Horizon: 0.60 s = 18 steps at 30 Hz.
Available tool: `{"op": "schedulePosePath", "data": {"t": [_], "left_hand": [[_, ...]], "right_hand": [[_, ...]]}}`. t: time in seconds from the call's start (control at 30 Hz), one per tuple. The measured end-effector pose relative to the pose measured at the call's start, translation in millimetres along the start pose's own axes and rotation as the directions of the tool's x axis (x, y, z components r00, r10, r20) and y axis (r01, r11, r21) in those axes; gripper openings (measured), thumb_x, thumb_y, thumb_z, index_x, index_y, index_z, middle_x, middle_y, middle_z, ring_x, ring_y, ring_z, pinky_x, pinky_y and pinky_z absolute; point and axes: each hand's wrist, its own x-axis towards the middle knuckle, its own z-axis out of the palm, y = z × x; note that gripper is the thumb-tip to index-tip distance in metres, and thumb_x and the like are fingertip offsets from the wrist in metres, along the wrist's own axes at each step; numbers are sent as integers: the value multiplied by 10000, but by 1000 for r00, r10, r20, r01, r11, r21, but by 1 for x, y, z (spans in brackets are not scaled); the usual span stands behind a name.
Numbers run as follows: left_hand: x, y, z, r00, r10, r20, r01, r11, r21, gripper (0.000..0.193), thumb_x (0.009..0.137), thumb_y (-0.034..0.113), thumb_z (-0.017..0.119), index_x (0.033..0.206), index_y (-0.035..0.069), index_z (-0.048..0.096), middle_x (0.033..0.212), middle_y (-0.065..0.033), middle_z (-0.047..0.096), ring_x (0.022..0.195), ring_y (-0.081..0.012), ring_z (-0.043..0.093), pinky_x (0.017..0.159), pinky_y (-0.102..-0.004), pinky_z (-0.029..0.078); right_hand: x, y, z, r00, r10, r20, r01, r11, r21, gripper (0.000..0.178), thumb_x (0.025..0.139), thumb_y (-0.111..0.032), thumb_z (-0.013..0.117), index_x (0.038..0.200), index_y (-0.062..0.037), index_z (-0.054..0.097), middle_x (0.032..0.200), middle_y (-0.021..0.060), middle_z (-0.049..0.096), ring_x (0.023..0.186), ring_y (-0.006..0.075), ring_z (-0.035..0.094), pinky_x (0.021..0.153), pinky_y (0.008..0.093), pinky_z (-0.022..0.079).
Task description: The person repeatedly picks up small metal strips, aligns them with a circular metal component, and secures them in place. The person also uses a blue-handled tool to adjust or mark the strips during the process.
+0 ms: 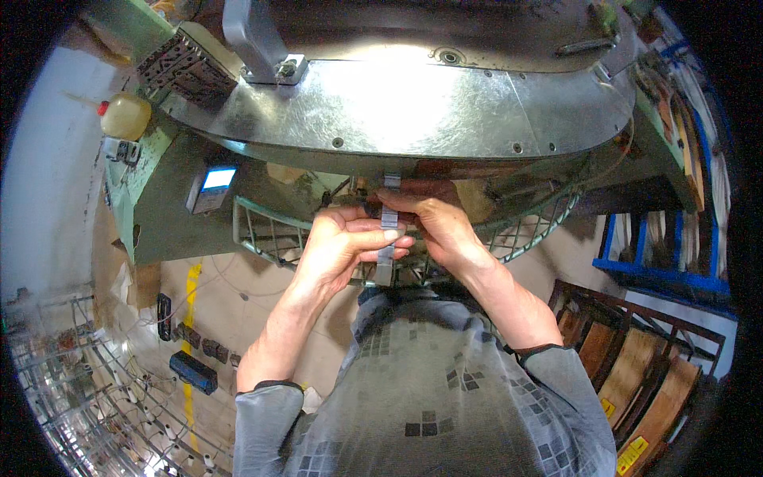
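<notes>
A narrow, silvery metal strip [385, 274] with cross bands along it runs toward me from under the front edge of the machine's steel bed [477, 103]. My left hand [338, 245] grips it from the left, the thumb lying across its top face. Farther up the same strip, my right hand [442, 225] closes on it with bent fingers at the right side. The fingertips of that hand are partly in shadow below the bed. The strip's far end is hidden under the bed's edge.
A green wire basket [524, 234] curves below the bed. At left, a small box with a lit screen [218, 179] hangs beside a yellowish bottle [125, 115]. Blue racks [660, 274] and a dark rack with wooden pieces [636, 366] stand at right. Dark blocks [193, 372] lie on the floor.
</notes>
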Motion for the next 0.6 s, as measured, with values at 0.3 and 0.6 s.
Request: {"op": "schedulePosePath", "data": {"t": [0.3, 0.6], "left_hand": [[12, 0, -2, 996, 38, 84, -33, 997, -66, 399, 813, -130, 684, 1192, -110, 560, 1080, -221, 708, 918, -282, 737, 808, -356, 640], [-7, -35, 26, 986, 133, 96, -138, 990, 43, 332, 771, -187, 690, 1078, -65, 656, 1015, -162, 736, 865, -222, 729, 792, -378, 632]], "right_hand": [[-3, -12, 7, 997, -24, -75, 14, 990, -140, 280, 921, -206, 723, 1132, -23, 717, 1046, 73, 728, 920, 161, 668, 787, 309, 539], [-48, -30, -16, 993, -34, -109, 20, 992, -126, 285, 926, -240, 737, 1017, 31, 751, 865, 66, 747, 778, 106, 669, 711, 257, 540]]}}
